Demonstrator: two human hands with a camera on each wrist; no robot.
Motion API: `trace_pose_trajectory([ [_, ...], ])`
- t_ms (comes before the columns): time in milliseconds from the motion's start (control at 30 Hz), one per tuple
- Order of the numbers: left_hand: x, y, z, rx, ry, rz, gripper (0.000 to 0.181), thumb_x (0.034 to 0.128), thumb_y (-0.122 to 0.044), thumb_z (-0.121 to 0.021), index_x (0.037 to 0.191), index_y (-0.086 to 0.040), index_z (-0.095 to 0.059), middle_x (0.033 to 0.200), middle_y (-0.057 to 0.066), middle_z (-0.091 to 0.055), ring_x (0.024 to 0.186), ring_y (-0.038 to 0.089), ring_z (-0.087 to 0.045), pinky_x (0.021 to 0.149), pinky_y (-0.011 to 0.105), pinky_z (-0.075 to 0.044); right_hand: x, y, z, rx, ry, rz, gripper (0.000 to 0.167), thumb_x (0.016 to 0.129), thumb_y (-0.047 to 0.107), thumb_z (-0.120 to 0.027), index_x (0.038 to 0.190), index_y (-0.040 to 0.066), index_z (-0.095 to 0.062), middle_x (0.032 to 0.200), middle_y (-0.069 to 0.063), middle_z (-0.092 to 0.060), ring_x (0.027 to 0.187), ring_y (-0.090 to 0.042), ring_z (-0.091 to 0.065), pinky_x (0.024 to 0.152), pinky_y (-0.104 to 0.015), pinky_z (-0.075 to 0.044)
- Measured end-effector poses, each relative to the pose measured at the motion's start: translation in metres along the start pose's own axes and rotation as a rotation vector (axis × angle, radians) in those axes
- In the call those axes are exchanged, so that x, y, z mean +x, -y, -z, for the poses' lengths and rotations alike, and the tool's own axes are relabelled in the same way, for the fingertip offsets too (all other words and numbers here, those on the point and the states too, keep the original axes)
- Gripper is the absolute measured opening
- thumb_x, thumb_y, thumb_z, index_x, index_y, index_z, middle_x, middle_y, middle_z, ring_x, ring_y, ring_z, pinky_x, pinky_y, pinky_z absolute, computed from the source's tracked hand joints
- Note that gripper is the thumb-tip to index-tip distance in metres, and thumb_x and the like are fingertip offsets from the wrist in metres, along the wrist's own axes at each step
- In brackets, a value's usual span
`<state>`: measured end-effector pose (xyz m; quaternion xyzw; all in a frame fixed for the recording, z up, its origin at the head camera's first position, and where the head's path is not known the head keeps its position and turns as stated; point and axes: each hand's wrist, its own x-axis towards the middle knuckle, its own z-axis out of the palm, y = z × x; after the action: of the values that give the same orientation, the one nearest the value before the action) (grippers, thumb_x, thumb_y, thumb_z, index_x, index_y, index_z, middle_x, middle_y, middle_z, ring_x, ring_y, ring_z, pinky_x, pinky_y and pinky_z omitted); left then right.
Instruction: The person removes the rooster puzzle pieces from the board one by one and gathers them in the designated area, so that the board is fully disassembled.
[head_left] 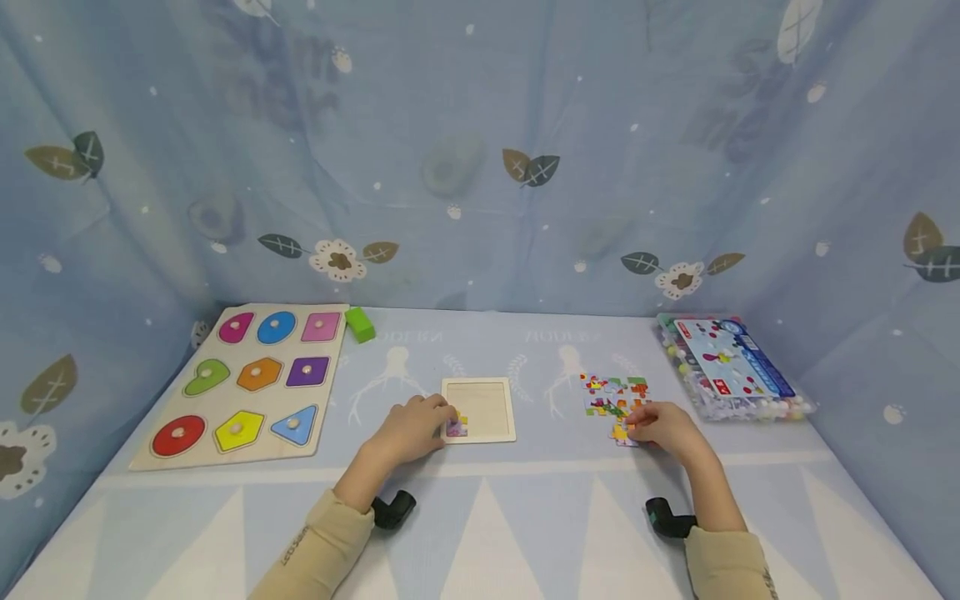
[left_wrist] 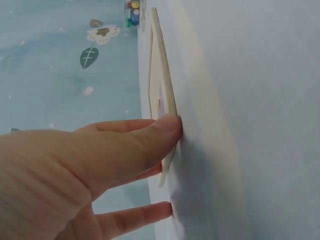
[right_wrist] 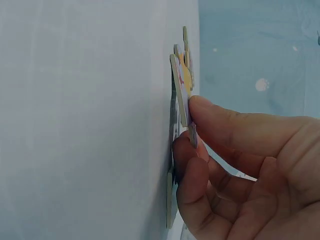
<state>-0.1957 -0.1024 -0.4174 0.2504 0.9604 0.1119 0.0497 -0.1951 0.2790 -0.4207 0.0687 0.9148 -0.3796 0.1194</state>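
Note:
A shallow wooden puzzle tray (head_left: 480, 439) lies on the table, one jigsaw piece (head_left: 457, 428) in its near left corner. My left hand (head_left: 413, 428) holds the tray's left end; in the left wrist view the thumb (left_wrist: 167, 127) lies on the tray's edge (left_wrist: 165, 65), fingers behind it. To the right, my right hand (head_left: 666, 429) pinches a yellow and purple puzzle piece (head_left: 622, 434) at the near side of the loose pieces (head_left: 596, 404). In the right wrist view this piece (right_wrist: 180, 92) is tilted up under the thumb; the fingertips beneath are partly hidden.
A wooden shape board (head_left: 247, 400) with knobbed pieces lies at the left. Beside its far right corner is a green block (head_left: 360, 325). A clear box of beads (head_left: 731, 367) sits at the back right, near the hanging cloth (head_left: 480, 208).

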Motion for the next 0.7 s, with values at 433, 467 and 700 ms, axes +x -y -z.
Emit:
trace_pose_trajectory([
  [433,0.0024,0.0027,-0.0068,-0.019,-0.038,0.011,0.029,0.0818,-0.021,-0.07,0.11,-0.018,-0.063,0.122,0.004,-0.056,0.108,0.031,-0.052,0.075,0.052,-0.043,-0.0014,0.0049,-0.0015,-0.068,-0.049,-0.032,0.027,0.077,0.009,-0.07,0.097,-0.003,-0.056,0.083,-0.011,-0.057,0.069,-0.019,-0.05,0.058,-0.029,-0.042],
  [467,0.0026,0.003,-0.0073,-0.015,-0.04,0.011,0.029,0.0819,-0.021,-0.069,0.11,-0.018,-0.063,0.122,0.004,-0.056,0.108,0.03,-0.052,0.076,0.052,-0.043,-0.0011,0.0048,-0.0016,-0.072,-0.052,-0.032,0.027,0.077,0.009,-0.071,0.097,-0.003,-0.056,0.082,-0.011,-0.057,0.069,-0.019,-0.05,0.058,-0.029,-0.042],
  [700,0.0026,0.0036,-0.0075,-0.012,-0.036,0.007,0.028,0.0823,-0.021,-0.069,0.109,-0.018,-0.062,0.121,0.004,-0.055,0.108,0.03,-0.051,0.076,0.052,-0.043,-0.0003,0.0078,-0.0034,-0.085,-0.079,-0.008,0.028,0.078,0.013,-0.07,0.098,-0.002,-0.057,0.083,-0.01,-0.054,0.07,-0.02,-0.048,0.058,-0.029,-0.039],
])
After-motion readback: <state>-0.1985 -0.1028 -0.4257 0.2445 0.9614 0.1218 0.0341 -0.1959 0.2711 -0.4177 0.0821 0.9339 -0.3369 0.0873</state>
